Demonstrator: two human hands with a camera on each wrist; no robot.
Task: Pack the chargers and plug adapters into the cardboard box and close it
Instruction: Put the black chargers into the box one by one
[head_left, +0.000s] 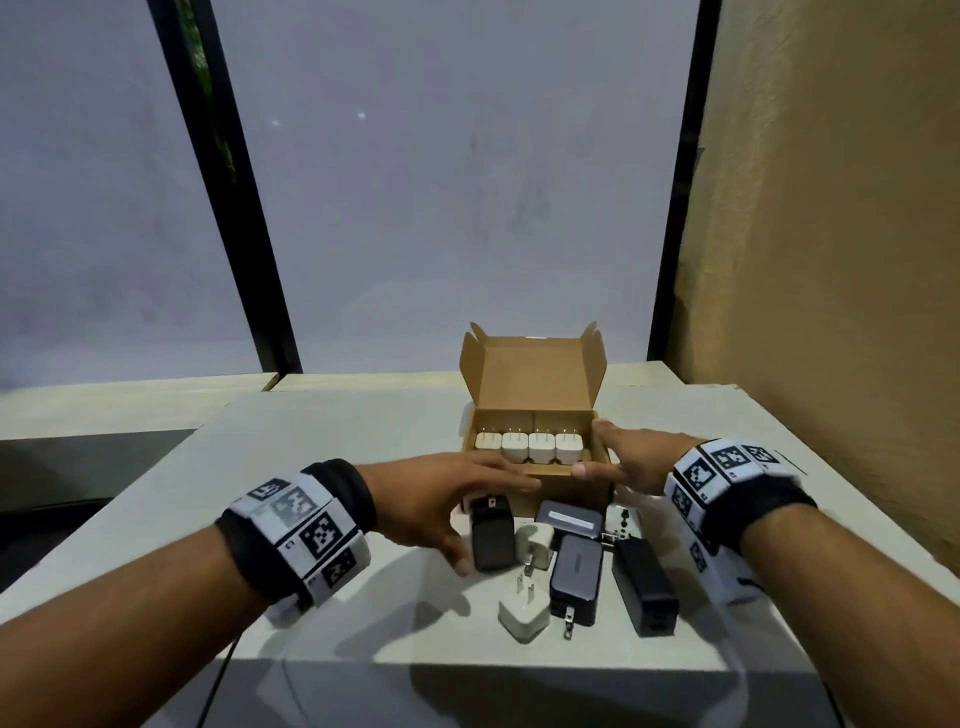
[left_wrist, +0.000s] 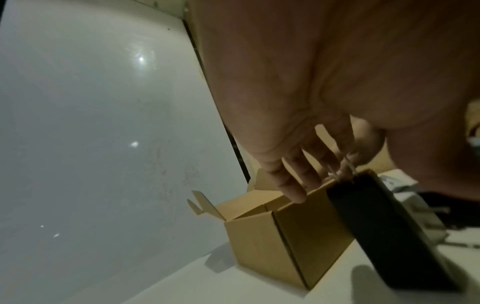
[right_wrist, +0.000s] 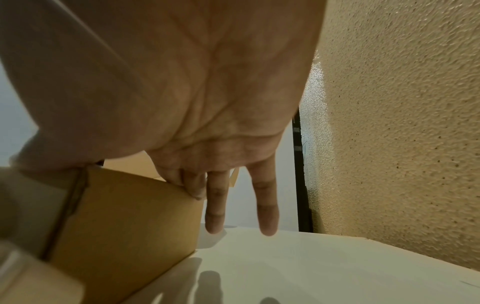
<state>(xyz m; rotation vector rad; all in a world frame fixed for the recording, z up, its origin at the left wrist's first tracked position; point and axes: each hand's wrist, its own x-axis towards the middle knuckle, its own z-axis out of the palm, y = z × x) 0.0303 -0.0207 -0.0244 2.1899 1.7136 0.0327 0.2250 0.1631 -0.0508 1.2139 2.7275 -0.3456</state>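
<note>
An open cardboard box (head_left: 535, 374) stands mid-table, lid up, with a row of several white chargers (head_left: 530, 449) inside. My right hand (head_left: 618, 457) rests on its right front corner, thumb on the front rim, fingers fairly straight along the right wall (right_wrist: 124, 216). My left hand (head_left: 467, 504) hovers with spread, straight fingers over an upright black charger (head_left: 491, 540), thumb beside its left face. The left wrist view shows that charger (left_wrist: 384, 232), prongs up, just under my fingers (left_wrist: 293, 189). Loose in front lie two white cubes (head_left: 523, 616), two grey chargers (head_left: 576, 577) and a long black adapter (head_left: 644, 582).
The pale table (head_left: 337, 467) ends at a front edge (head_left: 467, 665) just behind the loose chargers. A textured tan wall (head_left: 831, 260) runs close along the right. Frosted panels with black frames (head_left: 228, 208) stand behind. A small white adapter (head_left: 623, 519) lies by the box's front right.
</note>
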